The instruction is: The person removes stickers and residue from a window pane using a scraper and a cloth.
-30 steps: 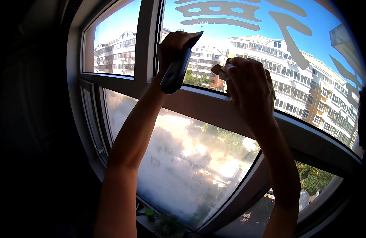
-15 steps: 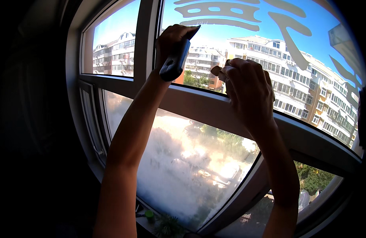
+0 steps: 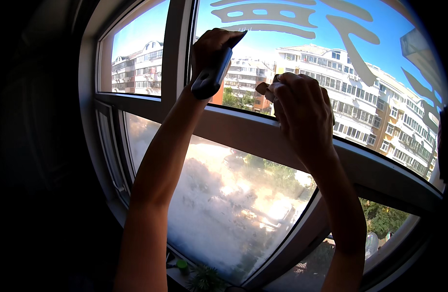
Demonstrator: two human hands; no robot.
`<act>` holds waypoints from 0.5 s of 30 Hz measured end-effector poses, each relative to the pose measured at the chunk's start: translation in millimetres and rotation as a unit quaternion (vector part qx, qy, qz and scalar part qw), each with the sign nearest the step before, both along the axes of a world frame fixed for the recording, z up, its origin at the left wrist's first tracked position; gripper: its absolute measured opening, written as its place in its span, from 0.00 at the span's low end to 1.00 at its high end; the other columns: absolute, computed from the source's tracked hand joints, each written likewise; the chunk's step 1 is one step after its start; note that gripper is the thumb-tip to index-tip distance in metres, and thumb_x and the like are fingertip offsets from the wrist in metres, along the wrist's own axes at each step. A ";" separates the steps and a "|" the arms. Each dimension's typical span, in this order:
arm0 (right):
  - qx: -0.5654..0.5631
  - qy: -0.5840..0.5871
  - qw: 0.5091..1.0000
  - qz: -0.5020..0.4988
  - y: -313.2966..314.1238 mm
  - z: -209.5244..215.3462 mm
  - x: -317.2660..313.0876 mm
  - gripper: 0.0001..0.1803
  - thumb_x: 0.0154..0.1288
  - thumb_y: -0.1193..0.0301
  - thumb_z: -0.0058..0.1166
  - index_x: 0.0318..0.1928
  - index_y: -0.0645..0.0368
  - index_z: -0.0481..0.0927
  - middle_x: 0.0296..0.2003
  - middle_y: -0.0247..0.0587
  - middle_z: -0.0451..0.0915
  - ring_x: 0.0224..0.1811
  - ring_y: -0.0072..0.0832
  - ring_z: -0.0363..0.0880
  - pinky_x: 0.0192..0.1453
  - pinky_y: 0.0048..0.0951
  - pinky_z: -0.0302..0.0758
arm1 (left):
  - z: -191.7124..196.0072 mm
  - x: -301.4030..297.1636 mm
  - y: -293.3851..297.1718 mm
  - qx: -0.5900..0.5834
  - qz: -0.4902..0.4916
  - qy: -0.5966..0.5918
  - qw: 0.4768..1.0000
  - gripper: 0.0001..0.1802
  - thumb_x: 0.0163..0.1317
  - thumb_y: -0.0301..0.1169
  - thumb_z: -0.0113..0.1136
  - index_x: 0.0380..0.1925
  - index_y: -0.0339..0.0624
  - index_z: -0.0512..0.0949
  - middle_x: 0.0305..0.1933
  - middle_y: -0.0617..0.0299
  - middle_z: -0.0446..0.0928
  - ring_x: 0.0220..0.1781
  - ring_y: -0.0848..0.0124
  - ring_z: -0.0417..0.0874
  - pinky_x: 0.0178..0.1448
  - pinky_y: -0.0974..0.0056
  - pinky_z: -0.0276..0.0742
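My left hand point(image 3: 208, 51) is raised to the upper window pane, closed round a scraper point(image 3: 211, 80) with a dark handle that has a hole near its lower end. A thin dark corner, seemingly of its blade, reaches the ragged lower edge of a grey glass decal point(image 3: 263, 28). To the right and lower, my right hand point(image 3: 304, 104) is closed in front of the same pane. Between its thumb and fingers sits a crumpled greyish-brown scrap point(image 3: 263, 89); whether it is cloth or peeled film I cannot tell.
A thick window frame bar point(image 3: 243, 130) crosses below both hands. Under it is a hazy lower pane point(image 3: 224, 209). At the bottom stand a green-topped container point(image 3: 182, 265) and a spiky plant point(image 3: 205, 278). More decal strokes point(image 3: 352, 44) cover the upper right glass.
Both hands hold nearly the same pose and grip. The whole view has shifted slightly, with the window sitting a few pixels further left.
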State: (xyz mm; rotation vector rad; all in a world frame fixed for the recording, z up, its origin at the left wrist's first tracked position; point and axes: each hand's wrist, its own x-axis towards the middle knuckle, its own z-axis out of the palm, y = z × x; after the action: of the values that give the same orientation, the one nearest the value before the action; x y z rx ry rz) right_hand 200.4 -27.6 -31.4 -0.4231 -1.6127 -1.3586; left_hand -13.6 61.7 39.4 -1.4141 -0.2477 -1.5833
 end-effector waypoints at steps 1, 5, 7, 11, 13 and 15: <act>0.000 -0.001 1.000 -0.003 -0.7 0.3 1.6 0.09 0.58 0.70 0.63 0.37 0.53 0.76 0.41 0.33 0.76 0.47 0.29 0.75 0.47 0.35 0.72 | -2.7 1.3 0.6 0.000 -0.007 0.002 1.000 0.06 0.60 0.27 0.65 0.38 0.42 0.84 0.35 0.57 0.84 0.36 0.67 0.87 0.40 0.68 0.82; -0.001 0.001 1.000 0.002 -0.9 -0.1 1.8 0.08 0.59 0.71 0.62 0.37 0.53 0.76 0.41 0.33 0.76 0.47 0.29 0.75 0.47 0.36 0.72 | -11.0 2.9 -1.5 -0.005 -0.022 0.009 1.000 0.06 0.61 0.27 0.64 0.37 0.41 0.84 0.34 0.57 0.84 0.37 0.66 0.87 0.41 0.67 0.82; -0.019 -0.003 1.000 0.005 -2.8 -0.4 1.3 0.11 0.56 0.74 0.63 0.40 0.55 0.77 0.42 0.36 0.77 0.47 0.34 0.76 0.48 0.38 0.74 | -8.9 -0.3 -1.8 -0.017 -0.013 0.005 1.000 0.06 0.61 0.27 0.64 0.37 0.41 0.84 0.34 0.56 0.84 0.37 0.66 0.87 0.41 0.67 0.82; -0.027 -0.006 1.000 0.008 -2.6 -0.8 2.7 0.13 0.54 0.76 0.64 0.40 0.56 0.78 0.44 0.38 0.77 0.48 0.36 0.76 0.49 0.39 0.75 | -13.4 0.9 -1.8 -0.008 -0.023 0.010 1.000 0.06 0.62 0.27 0.63 0.38 0.41 0.84 0.35 0.56 0.84 0.37 0.66 0.87 0.41 0.67 0.83; -0.020 -0.006 1.000 0.014 -2.0 -0.7 1.3 0.13 0.54 0.76 0.64 0.41 0.56 0.77 0.43 0.38 0.77 0.48 0.37 0.76 0.49 0.39 0.75 | -9.1 0.8 -2.0 -0.003 -0.013 0.006 1.000 0.06 0.62 0.27 0.63 0.38 0.41 0.84 0.35 0.56 0.84 0.36 0.66 0.87 0.41 0.67 0.83; -0.023 -0.006 1.000 0.015 -2.6 -0.7 0.6 0.14 0.53 0.76 0.64 0.41 0.56 0.77 0.43 0.38 0.77 0.48 0.37 0.76 0.50 0.39 0.75 | -1.3 -0.7 -2.1 0.005 -0.015 0.010 1.000 0.06 0.61 0.27 0.63 0.38 0.41 0.84 0.35 0.57 0.84 0.36 0.66 0.87 0.40 0.67 0.83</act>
State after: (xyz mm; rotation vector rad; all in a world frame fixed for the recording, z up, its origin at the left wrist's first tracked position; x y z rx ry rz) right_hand 200.9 -30.2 -32.1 -0.4170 -1.6567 -1.3056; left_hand -14.3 59.5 38.1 -1.4305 -0.2080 -1.5916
